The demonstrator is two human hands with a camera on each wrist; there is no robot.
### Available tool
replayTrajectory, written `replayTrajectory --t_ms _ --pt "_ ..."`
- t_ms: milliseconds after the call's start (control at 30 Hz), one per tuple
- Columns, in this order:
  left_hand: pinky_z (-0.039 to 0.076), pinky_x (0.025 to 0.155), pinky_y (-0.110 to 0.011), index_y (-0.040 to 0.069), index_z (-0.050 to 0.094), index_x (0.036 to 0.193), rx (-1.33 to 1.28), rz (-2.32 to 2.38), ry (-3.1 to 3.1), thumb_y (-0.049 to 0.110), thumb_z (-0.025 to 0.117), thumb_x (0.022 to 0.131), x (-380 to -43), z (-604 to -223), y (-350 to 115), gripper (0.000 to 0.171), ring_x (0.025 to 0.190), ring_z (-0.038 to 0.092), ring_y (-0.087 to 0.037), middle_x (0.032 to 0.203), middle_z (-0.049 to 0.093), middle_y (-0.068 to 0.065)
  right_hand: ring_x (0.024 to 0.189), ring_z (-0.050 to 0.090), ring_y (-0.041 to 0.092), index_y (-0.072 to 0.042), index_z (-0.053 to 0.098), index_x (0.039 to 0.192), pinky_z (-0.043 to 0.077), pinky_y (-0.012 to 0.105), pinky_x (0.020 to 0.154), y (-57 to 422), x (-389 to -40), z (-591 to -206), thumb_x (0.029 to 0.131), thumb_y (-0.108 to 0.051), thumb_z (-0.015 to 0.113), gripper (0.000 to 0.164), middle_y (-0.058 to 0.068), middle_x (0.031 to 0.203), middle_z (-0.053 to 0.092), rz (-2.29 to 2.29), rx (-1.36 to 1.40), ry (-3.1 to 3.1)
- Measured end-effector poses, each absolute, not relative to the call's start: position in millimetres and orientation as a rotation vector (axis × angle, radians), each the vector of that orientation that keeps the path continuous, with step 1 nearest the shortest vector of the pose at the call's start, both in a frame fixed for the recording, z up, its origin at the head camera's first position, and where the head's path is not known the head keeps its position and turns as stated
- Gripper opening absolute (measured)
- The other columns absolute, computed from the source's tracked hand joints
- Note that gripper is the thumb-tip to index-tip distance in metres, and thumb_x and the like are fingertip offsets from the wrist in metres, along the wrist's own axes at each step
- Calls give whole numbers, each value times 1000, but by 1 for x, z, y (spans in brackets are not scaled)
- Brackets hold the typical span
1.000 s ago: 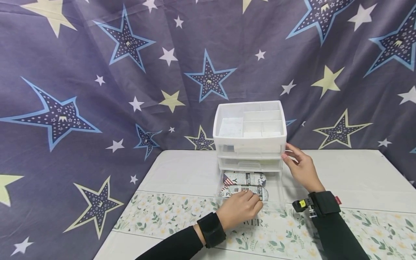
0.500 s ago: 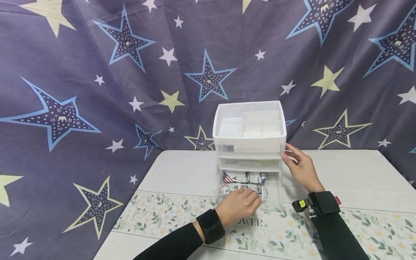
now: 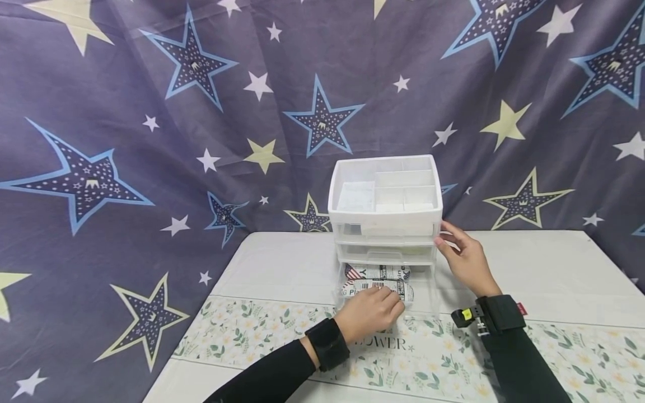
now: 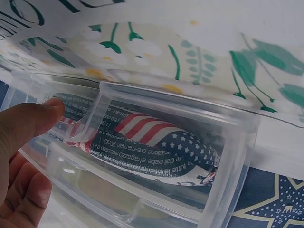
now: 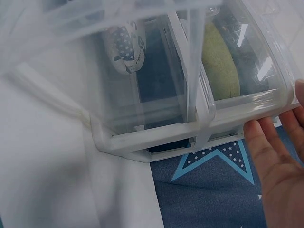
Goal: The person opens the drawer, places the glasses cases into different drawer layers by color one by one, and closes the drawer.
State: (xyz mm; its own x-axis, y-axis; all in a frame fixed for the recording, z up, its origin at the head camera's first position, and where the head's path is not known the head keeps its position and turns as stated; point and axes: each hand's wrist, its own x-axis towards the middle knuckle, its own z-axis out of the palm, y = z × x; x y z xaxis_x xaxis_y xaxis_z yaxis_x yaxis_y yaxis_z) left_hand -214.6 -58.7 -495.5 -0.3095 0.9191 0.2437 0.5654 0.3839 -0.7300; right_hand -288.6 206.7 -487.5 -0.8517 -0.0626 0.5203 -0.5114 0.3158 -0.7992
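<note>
A white cabinet [image 3: 385, 215] with clear drawers stands on the table, and its bottom clear drawer [image 3: 423, 288] is pulled out. Two long rounded bundles [image 3: 380, 288] with newspaper and flag print lie inside that drawer. My left hand [image 3: 370, 314] grips the drawer front near its middle, fingers curled over the edge. In the left wrist view its thumb [image 4: 54, 110] lies against the handle part of the clear front [image 4: 171, 97]. My right hand [image 3: 467, 260] touches the right side of the cabinet with fairly straight fingers, seen also in the right wrist view [image 5: 273, 164].
The cabinet's top tray [image 3: 358, 196] has several compartments. A yellow-green item [image 5: 218, 64] shows in the middle drawer. A white tablecloth [image 3: 534, 268] with a floral band covers the table. Behind it hangs a star-print curtain [image 3: 282, 50].
The bottom drawer has slid a little inward, carrying the printed bundles partly under the drawer above. My left hand has moved forward with it. My right hand stays at the cabinet's side.
</note>
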Motion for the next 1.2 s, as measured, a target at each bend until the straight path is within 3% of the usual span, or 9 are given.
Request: replayTrajectory --t_ms 500,833,1200 --pt "58 84 -19 18 67 108 -1301 647 -1954 10 57 100 -225 -494 -60 15 92 66 -7 104 69 8 125 58 42 1 45 152 44 3 90 206 -290 -489 104 -10 62 53 25 142 56 1546 499 -2202" --pt "56 85 -17 19 66 112 -1287 701 -2010 19 67 99 -232 -497 -61 14 95 64 -6 108 68 8 125 58 42 2 45 152 44 3 90 206 -290 -488 104 -10 62 53 25 143 56 1539 507 -2199" --pt "56 82 -18 19 65 112 -1275 692 -1992 11 61 100 -241 -496 -60 15 94 63 -7 107 66 8 126 58 42 2 44 152 43 3 90 206 -289 -487 104 -11 62 53 26 143 55 1538 488 -2213"
